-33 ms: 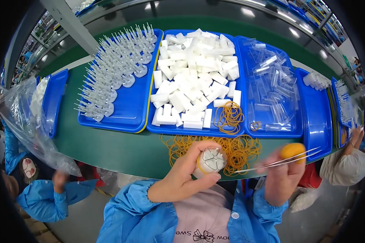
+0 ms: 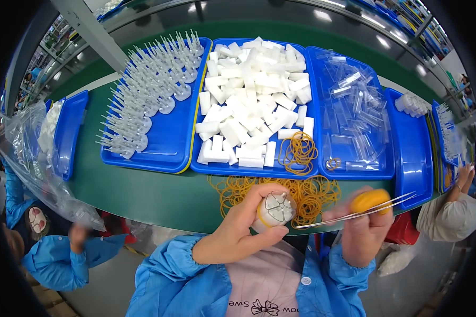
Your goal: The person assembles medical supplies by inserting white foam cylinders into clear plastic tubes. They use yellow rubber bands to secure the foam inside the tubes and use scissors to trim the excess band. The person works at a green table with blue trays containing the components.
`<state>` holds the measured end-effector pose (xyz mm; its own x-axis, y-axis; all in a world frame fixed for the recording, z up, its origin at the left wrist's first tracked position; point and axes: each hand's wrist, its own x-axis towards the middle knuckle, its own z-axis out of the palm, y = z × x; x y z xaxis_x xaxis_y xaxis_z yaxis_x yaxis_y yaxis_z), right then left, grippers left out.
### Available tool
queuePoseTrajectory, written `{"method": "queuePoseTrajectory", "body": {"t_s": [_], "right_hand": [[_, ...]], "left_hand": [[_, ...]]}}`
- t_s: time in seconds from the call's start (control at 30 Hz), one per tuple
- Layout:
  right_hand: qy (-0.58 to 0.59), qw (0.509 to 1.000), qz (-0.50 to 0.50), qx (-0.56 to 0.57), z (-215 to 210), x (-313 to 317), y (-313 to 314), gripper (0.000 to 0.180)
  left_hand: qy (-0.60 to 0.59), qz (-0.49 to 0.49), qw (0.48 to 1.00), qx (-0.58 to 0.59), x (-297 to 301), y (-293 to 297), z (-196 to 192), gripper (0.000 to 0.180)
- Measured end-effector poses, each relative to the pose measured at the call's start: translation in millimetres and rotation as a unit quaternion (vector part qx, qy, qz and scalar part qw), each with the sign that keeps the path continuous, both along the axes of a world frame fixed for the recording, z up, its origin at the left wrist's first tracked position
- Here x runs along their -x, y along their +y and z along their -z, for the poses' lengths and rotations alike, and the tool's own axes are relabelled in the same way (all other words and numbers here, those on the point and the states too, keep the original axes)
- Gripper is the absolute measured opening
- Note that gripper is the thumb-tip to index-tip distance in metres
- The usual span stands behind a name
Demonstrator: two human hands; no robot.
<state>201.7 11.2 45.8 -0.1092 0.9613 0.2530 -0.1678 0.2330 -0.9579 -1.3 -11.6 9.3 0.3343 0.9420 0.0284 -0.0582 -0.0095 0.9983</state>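
Note:
My left hand (image 2: 239, 230) is closed round a short white cylinder (image 2: 276, 210) with a clear, segmented top face and a yellowish band round its side. In my right hand (image 2: 366, 235) is a pair of thin metal tweezers (image 2: 399, 200), tips pointing left toward the cylinder but apart from it. An orange-yellow cover (image 2: 371, 201) sits at the fingers of that hand, seemingly over a fingertip; some of those fingers are smeared by motion. Behind both hands a pile of tan rubber bands (image 2: 322, 193) lies along the table's near edge.
Beyond the bands, a blue tray (image 2: 202, 168) carries white foam blocks (image 2: 251, 105). Left of it, another tray (image 2: 166, 150) bears clear stemmed parts (image 2: 143, 95); at right one holds clear plastic pieces (image 2: 354, 111). A plastic bag (image 2: 42, 164) hangs at far left. Co-workers sit at both sides.
My right hand with the tweezers has shifted slightly left, and its orange-yellow cover has tilted. My left hand and the cylinder stay in place.

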Motion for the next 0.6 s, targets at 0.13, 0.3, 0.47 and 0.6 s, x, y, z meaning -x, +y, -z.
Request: {"method": "queuePoseTrajectory", "body": {"t_s": [0.13, 0.3, 0.47, 0.6], "right_hand": [[-0.031, 0.999, -0.025, -0.011, 4.4, 9.0, 5.6, 0.016], [0.076, 0.997, 0.016, 0.016, 0.4, 20.4, 9.2, 0.017], [-0.036, 0.999, -0.029, 0.017, 6.2, 21.9, 15.8, 0.016], [-0.042, 0.999, -0.033, -0.006, 8.1, 26.5, 13.3, 0.017]], "left_hand": [[0.045, 0.000, 0.999, -0.014, -0.5, 2.5, 2.2, 0.055], [0.064, 0.003, 0.998, -0.018, -0.3, 3.9, 6.7, 0.057], [0.128, -0.021, 0.991, -0.033, -3.5, 6.4, 2.8, 0.058], [0.156, -0.038, 0.985, -0.058, -6.2, 7.5, 5.2, 0.057]]}}
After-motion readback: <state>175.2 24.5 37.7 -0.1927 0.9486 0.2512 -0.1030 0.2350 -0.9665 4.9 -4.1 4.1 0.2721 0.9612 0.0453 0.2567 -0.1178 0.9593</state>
